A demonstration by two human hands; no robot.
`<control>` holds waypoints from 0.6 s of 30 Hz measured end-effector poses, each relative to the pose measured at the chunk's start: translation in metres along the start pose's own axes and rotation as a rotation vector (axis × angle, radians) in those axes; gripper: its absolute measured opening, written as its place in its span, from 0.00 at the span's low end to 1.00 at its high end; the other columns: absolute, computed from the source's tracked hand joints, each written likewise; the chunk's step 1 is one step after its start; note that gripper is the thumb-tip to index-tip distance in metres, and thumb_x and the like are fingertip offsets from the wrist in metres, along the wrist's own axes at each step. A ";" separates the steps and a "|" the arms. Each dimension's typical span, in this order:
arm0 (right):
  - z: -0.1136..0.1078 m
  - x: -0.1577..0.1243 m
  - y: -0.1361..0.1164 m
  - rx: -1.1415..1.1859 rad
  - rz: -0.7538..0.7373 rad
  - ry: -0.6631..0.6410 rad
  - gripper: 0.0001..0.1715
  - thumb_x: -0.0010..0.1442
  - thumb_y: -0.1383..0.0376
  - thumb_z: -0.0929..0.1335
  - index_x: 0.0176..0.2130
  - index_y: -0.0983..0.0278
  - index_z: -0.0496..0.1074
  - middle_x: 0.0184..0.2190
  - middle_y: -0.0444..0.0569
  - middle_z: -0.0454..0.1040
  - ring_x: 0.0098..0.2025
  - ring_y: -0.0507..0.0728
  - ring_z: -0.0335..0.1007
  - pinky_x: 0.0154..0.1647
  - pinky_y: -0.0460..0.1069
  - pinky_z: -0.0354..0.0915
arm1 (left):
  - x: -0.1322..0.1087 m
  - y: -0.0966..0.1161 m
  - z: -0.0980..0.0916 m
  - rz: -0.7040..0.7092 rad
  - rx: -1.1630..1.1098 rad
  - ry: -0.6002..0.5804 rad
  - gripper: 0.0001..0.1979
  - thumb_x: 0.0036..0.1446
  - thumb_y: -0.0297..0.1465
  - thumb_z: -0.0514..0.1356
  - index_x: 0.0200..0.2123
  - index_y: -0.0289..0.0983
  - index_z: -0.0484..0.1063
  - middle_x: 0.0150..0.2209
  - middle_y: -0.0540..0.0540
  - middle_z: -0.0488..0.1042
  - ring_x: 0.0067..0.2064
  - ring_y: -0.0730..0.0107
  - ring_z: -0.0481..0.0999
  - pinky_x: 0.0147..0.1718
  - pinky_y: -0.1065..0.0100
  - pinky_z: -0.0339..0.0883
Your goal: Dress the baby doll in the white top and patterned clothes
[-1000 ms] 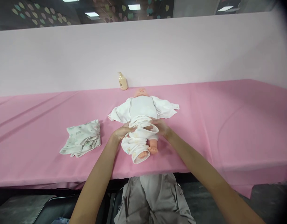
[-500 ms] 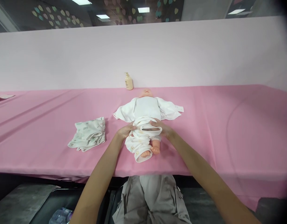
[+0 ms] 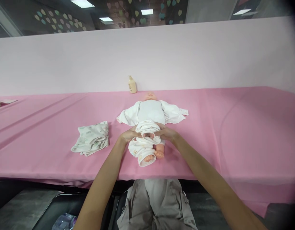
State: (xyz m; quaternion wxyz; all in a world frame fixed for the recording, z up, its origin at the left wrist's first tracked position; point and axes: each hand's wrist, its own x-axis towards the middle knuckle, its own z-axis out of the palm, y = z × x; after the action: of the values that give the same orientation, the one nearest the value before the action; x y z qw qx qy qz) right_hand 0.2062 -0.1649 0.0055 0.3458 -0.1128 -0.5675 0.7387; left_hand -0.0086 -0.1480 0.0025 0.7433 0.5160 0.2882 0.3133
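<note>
Far left on the table (image 3: 233, 127) lies a folded printed cloth (image 3: 91, 138), flat and well apart from the action. Nobody's touching it.

Now my left hand (image 3: 128, 134): the forearm runs up from the near edge and the wrist is low on the pink cover. Its grip is closed on the bunched waistband of the little trousers (image 3: 142, 150), at the doll's hip on that side, with the fingers curled in towards the middle.

The doll (image 3: 151, 110) is on its back in the centre of the table, head away from me and feet towards me. A white top (image 3: 173, 113) is spread open beneath it. One bare foot pokes out of a trouser leg, the other leg shows bare beside it, and the cloth is gathered thick at the waist. A pump bottle (image 3: 132, 85) stands behind the head, against the wall.

On to my right hand (image 3: 168, 133), the mirror image: arm stretched long, palm down, grip pinched shut on the same waistband at the other hip. The fingertips of the two hands nearly meet over the belly.

I read this as the waistband stage, with the trousers up to the hips. Any further pull calls for even tension on both sides, because that bunched cloth could easily snag under the doll's body.
</note>
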 end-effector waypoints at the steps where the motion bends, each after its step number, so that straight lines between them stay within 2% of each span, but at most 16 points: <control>1: 0.001 0.001 -0.001 0.011 0.003 -0.008 0.16 0.44 0.67 0.75 0.33 0.66 0.70 0.26 0.45 0.72 0.32 0.54 0.68 0.38 0.48 0.64 | 0.000 -0.001 -0.001 0.003 -0.002 -0.004 0.27 0.32 0.19 0.69 0.42 0.29 0.74 0.20 0.49 0.71 0.15 0.80 0.61 0.13 0.76 0.47; 3: 0.004 0.004 -0.002 0.064 0.016 0.019 0.13 0.43 0.70 0.73 0.31 0.66 0.69 0.23 0.44 0.70 0.29 0.53 0.66 0.35 0.48 0.64 | -0.001 -0.004 -0.002 0.013 -0.025 0.000 0.25 0.35 0.20 0.67 0.43 0.30 0.73 0.19 0.50 0.69 0.15 0.80 0.60 0.14 0.75 0.47; 7: 0.012 0.011 0.001 0.224 -0.028 0.278 0.17 0.37 0.74 0.65 0.32 0.65 0.68 0.18 0.42 0.66 0.23 0.53 0.61 0.30 0.49 0.63 | -0.001 -0.007 -0.005 0.032 -0.100 0.022 0.23 0.41 0.26 0.63 0.44 0.29 0.72 0.19 0.50 0.67 0.16 0.78 0.59 0.16 0.73 0.52; 9: 0.015 0.014 0.003 0.244 -0.066 0.360 0.20 0.35 0.74 0.64 0.33 0.65 0.68 0.17 0.41 0.64 0.21 0.52 0.58 0.27 0.49 0.62 | -0.001 -0.006 -0.003 0.026 -0.121 0.031 0.21 0.42 0.28 0.64 0.43 0.30 0.72 0.18 0.51 0.64 0.15 0.78 0.57 0.16 0.72 0.53; 12: 0.017 0.017 0.005 0.267 -0.083 0.384 0.23 0.33 0.72 0.63 0.35 0.64 0.67 0.19 0.42 0.67 0.20 0.52 0.57 0.28 0.50 0.65 | -0.001 -0.004 0.004 0.008 -0.133 0.040 0.22 0.39 0.25 0.67 0.42 0.31 0.72 0.19 0.50 0.68 0.17 0.76 0.62 0.18 0.72 0.57; 15: 0.015 0.018 0.006 0.306 -0.057 0.374 0.28 0.30 0.70 0.61 0.37 0.65 0.67 0.26 0.47 0.72 0.28 0.58 0.67 0.36 0.54 0.70 | -0.001 -0.001 0.011 -0.007 -0.155 0.044 0.26 0.34 0.22 0.68 0.42 0.30 0.72 0.25 0.45 0.75 0.24 0.67 0.73 0.24 0.70 0.64; 17: 0.012 0.019 0.006 0.242 -0.032 0.359 0.26 0.31 0.68 0.62 0.36 0.66 0.68 0.27 0.50 0.73 0.33 0.61 0.70 0.40 0.56 0.71 | -0.001 0.000 0.014 -0.020 -0.181 0.053 0.23 0.34 0.21 0.68 0.39 0.30 0.73 0.25 0.45 0.75 0.26 0.64 0.75 0.25 0.70 0.66; 18: 0.009 0.019 0.006 0.165 -0.028 0.366 0.23 0.34 0.67 0.62 0.35 0.66 0.68 0.26 0.50 0.73 0.33 0.61 0.70 0.40 0.57 0.71 | -0.001 0.000 0.014 -0.030 -0.197 0.060 0.18 0.36 0.21 0.68 0.35 0.30 0.72 0.22 0.47 0.73 0.24 0.66 0.74 0.24 0.70 0.66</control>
State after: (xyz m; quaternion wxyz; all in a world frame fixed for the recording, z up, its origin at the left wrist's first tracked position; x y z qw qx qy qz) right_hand 0.1853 -0.1607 0.0073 0.4615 -0.2083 -0.4342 0.7451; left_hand 0.0013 -0.1565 0.0064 0.7862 0.4265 0.2858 0.3440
